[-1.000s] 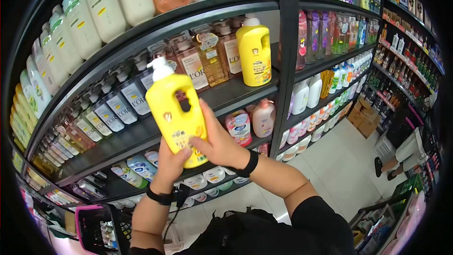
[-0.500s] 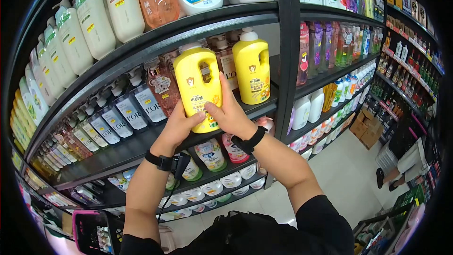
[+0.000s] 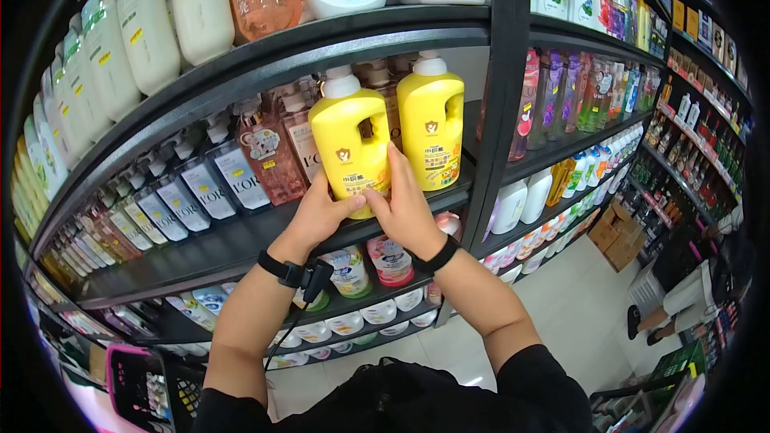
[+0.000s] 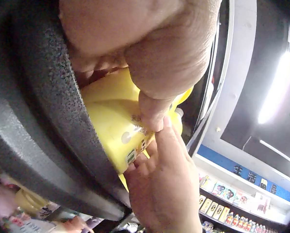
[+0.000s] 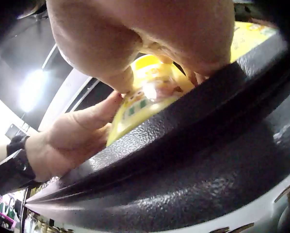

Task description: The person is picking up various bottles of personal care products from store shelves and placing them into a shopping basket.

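Both hands grip the lower part of a yellow pump bottle (image 3: 350, 132) with a white pump top and a handle hole. My left hand (image 3: 318, 212) holds its left side and my right hand (image 3: 405, 204) its right, thumbs on the front label and almost meeting. The bottle stands upright at the front of the black shelf (image 3: 265, 232). Right beside it is a second yellow bottle (image 3: 431, 124) of the same kind. In the left wrist view the held bottle (image 4: 116, 119) shows behind the thumb, and its base is close to the shelf edge (image 5: 184, 121) in the right wrist view.
Boxed pump bottles (image 3: 237, 172) line the same shelf to the left and behind. White bottles (image 3: 144, 40) fill the shelf above; pink and white bottles (image 3: 391, 261) stand below. A black upright (image 3: 507, 56) rises at the right. A pink-rimmed basket (image 3: 128, 377) is at the lower left.
The yellow bottle went from tilted in front of the shelf to upright beside the other yellow bottle, moving right and in toward the shelf. Both hands stayed on it throughout.
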Demonstrator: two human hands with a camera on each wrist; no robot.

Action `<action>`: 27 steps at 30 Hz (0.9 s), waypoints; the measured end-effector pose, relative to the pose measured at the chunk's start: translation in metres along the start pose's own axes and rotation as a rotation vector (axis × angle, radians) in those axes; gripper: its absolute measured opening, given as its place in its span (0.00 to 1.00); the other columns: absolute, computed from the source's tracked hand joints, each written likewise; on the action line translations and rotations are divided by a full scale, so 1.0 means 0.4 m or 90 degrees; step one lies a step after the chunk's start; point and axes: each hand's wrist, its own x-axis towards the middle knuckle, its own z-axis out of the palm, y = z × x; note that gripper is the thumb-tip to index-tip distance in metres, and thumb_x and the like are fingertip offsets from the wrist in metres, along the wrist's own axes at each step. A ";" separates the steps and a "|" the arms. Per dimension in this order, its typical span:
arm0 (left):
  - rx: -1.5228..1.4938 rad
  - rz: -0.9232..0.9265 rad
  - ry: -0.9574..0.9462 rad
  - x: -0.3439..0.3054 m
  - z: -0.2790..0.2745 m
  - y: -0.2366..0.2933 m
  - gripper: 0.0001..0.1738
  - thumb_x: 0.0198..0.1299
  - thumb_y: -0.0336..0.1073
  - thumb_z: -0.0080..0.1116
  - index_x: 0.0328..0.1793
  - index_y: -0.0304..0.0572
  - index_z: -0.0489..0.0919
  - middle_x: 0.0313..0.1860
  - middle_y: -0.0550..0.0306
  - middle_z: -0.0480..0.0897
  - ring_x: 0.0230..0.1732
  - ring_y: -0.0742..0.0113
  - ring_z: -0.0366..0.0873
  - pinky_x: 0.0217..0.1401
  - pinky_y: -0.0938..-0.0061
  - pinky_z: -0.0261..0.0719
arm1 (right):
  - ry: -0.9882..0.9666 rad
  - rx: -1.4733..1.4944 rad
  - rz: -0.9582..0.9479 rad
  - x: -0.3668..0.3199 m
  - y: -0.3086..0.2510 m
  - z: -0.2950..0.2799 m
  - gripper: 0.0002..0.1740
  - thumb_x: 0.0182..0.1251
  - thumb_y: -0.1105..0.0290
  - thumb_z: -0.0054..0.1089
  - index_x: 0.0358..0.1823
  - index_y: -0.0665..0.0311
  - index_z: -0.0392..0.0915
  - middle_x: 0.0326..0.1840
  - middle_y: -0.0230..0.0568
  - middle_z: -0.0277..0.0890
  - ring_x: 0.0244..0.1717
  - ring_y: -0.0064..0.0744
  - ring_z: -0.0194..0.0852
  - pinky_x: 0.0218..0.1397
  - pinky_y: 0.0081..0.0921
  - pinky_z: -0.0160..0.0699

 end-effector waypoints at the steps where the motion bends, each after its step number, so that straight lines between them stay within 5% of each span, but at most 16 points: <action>1: 0.005 -0.013 0.002 0.003 -0.002 -0.009 0.40 0.63 0.28 0.70 0.77 0.36 0.60 0.66 0.49 0.77 0.67 0.62 0.75 0.71 0.65 0.75 | -0.010 -0.035 0.002 -0.029 -0.011 -0.008 0.44 0.65 0.68 0.67 0.77 0.76 0.53 0.74 0.69 0.59 0.73 0.69 0.60 0.76 0.48 0.62; 7: 0.030 -0.003 -0.017 0.023 0.000 -0.005 0.38 0.66 0.26 0.66 0.78 0.35 0.58 0.69 0.48 0.75 0.70 0.61 0.74 0.75 0.64 0.72 | -0.056 -0.090 0.033 -0.252 -0.058 -0.079 0.33 0.61 0.71 0.67 0.68 0.70 0.68 0.71 0.63 0.64 0.69 0.66 0.66 0.73 0.49 0.66; 13: 0.046 0.006 0.014 0.022 0.006 -0.033 0.42 0.64 0.28 0.68 0.80 0.35 0.57 0.66 0.45 0.79 0.66 0.59 0.77 0.72 0.64 0.73 | -0.160 -0.039 0.261 -0.574 0.041 -0.103 0.30 0.61 0.74 0.67 0.66 0.69 0.69 0.70 0.60 0.64 0.66 0.62 0.71 0.69 0.46 0.72; 16: 0.078 0.001 0.022 0.023 0.009 -0.033 0.43 0.63 0.28 0.68 0.80 0.35 0.56 0.67 0.43 0.78 0.68 0.57 0.76 0.73 0.64 0.72 | -0.183 -0.027 0.341 -0.713 0.053 -0.126 0.31 0.61 0.76 0.68 0.66 0.68 0.68 0.69 0.56 0.63 0.53 0.46 0.80 0.56 0.36 0.81; 19: 0.084 0.025 0.034 0.009 0.018 -0.002 0.44 0.64 0.28 0.67 0.81 0.32 0.53 0.70 0.41 0.74 0.72 0.56 0.72 0.76 0.63 0.69 | -0.234 -0.026 0.429 -0.831 0.038 -0.133 0.32 0.61 0.76 0.68 0.67 0.67 0.67 0.68 0.54 0.64 0.51 0.43 0.81 0.52 0.33 0.84; 25: 0.422 0.132 0.155 -0.200 0.004 0.030 0.53 0.58 0.29 0.71 0.83 0.27 0.50 0.78 0.32 0.66 0.78 0.46 0.67 0.81 0.58 0.62 | -0.469 -0.016 0.504 -1.011 0.016 -0.063 0.36 0.63 0.66 0.69 0.70 0.67 0.65 0.66 0.63 0.67 0.59 0.62 0.75 0.63 0.44 0.79; 27: 0.432 0.200 0.126 -0.346 -0.029 0.018 0.46 0.59 0.32 0.70 0.80 0.28 0.57 0.76 0.35 0.69 0.76 0.44 0.69 0.78 0.59 0.66 | -0.555 0.000 0.522 -1.021 -0.009 -0.023 0.37 0.63 0.65 0.70 0.71 0.68 0.65 0.67 0.66 0.67 0.63 0.66 0.72 0.66 0.46 0.76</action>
